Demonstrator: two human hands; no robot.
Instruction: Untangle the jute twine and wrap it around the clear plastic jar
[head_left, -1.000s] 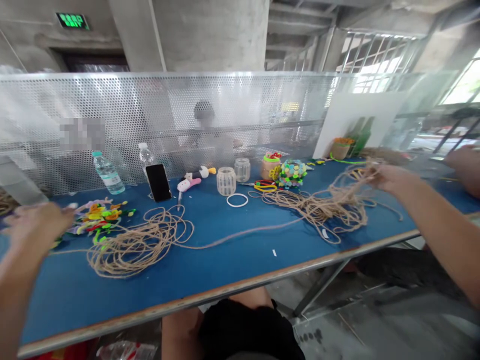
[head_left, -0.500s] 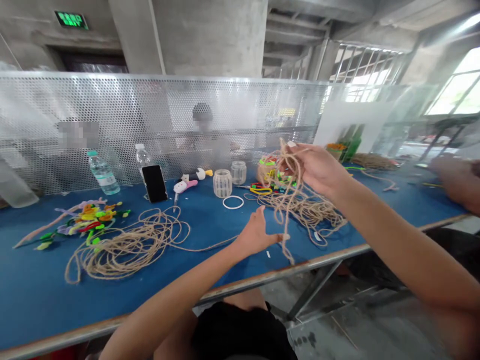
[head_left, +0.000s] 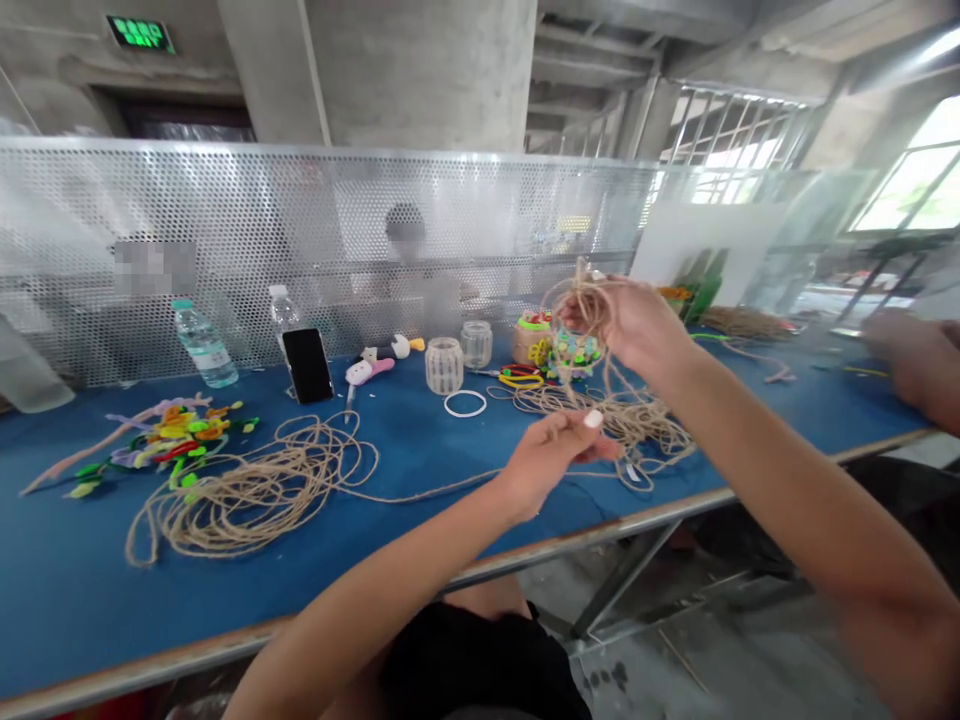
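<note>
- Right hand (head_left: 637, 322), raised, gripping a loose bunch of twine (head_left: 591, 303).
- Left hand (head_left: 551, 452), below it, thumb near fingers; whether they pinch twine, I cannot tell.
- Coiled cord (head_left: 259, 500), left of both hands.

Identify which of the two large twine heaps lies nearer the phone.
The left heap, just in front of the phone, looped loosely beside the colourful fuzzy pieces. The right heap lies right of the white ring, near the right hand.

Holding bunched jute twine (head_left: 589, 300) in the right hand (head_left: 637, 318), two o'clock from the ribbed jar (head_left: 445, 368) (smartphone (head_left: 308, 366) at nine).
</note>
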